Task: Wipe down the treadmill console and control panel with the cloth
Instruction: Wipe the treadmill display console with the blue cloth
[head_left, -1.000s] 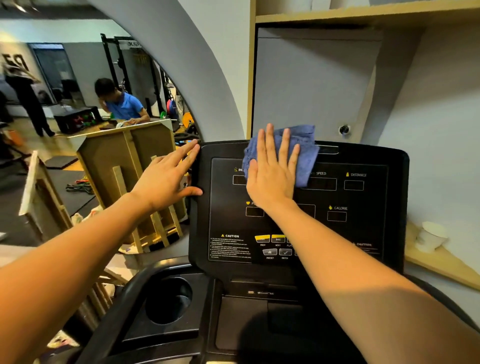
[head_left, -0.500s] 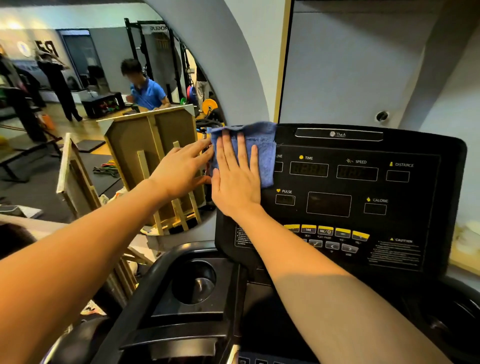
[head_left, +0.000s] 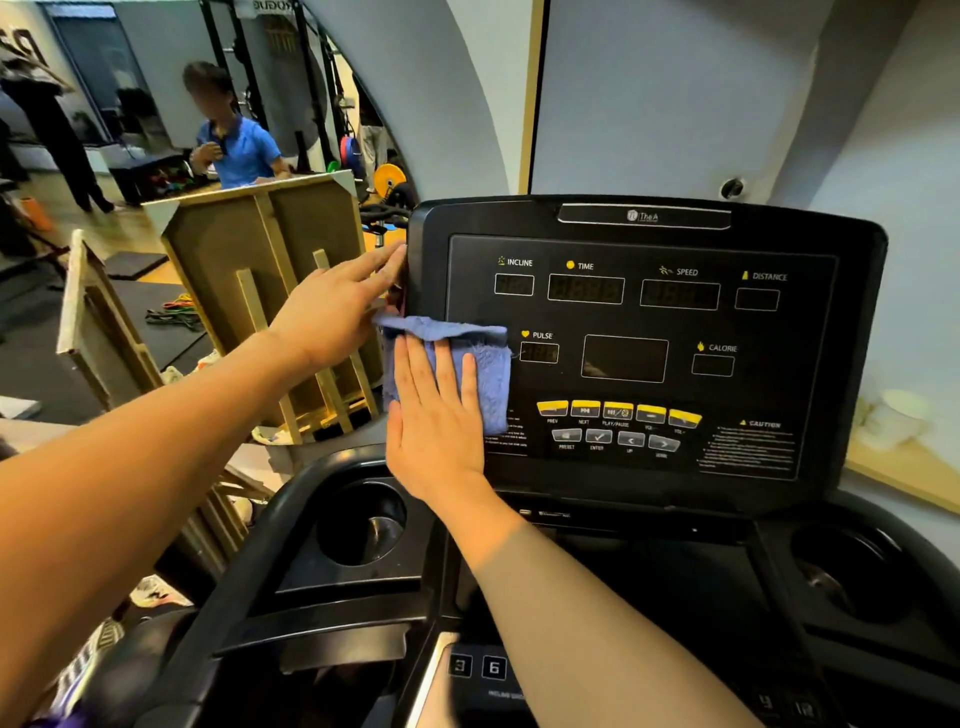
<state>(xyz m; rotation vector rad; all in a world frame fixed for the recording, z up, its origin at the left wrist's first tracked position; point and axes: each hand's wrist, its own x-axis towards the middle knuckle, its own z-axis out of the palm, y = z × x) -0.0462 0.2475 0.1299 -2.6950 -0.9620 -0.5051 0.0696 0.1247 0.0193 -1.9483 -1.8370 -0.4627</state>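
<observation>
The black treadmill console (head_left: 649, 228) faces me, its control panel (head_left: 623, 358) showing dark displays and a row of yellow buttons (head_left: 618, 410). A blue cloth (head_left: 491, 374) lies flat against the panel's lower left part. My right hand (head_left: 436, 431) presses on it with the palm, fingers spread and pointing up. My left hand (head_left: 337, 306) rests flat against the console's left edge, fingertips touching the rim, just above the cloth.
Cup holders sit left (head_left: 363, 519) and right (head_left: 852, 577) below the console. Number keys (head_left: 478, 667) show at the bottom. Wooden frames (head_left: 270, 291) stand to the left. A person in a blue shirt (head_left: 234, 145) stands behind them. A wall shelf with a white cup (head_left: 898, 415) is at right.
My right hand has slid the cloth down the left side of the panel, from the top corner to beside the PULSE display. The left hand stays on the console's left edge.
</observation>
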